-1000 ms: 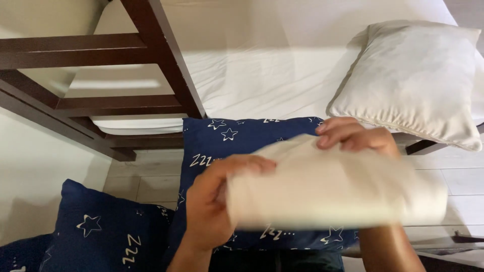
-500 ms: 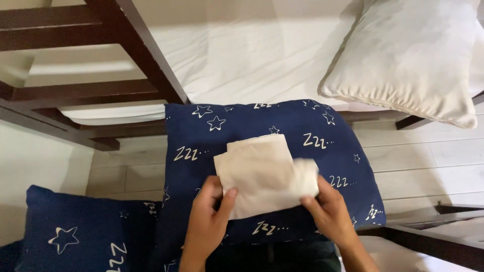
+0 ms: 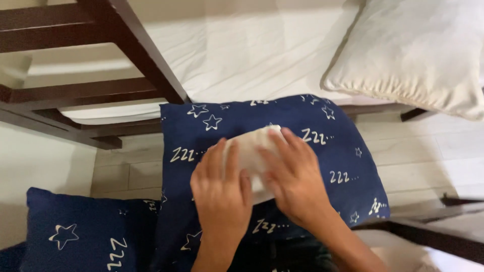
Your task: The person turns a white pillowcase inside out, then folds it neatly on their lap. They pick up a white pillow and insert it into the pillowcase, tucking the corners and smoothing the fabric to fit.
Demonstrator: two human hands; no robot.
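We press a folded cloth (image 3: 250, 151) flat on the pillow (image 3: 322, 151).
Left hand (image 3: 222, 194) and right hand (image 3: 292, 176) lie open-fingered, gripping nothing; cloth looks soft, light — pinch its edge beyond our fingertips.

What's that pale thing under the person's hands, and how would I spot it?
Find the big navy star-print pillow in the middle, in front of the white mattress. On its centre lies a small folded cream cloth, pressed flat by the left hand and right hand. It is the only plain, pale piece on that dark patterned pillow.

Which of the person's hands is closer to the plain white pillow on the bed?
Right. The right hand lies on the folded cloth, below the white pillow; the left hand sits farther left.
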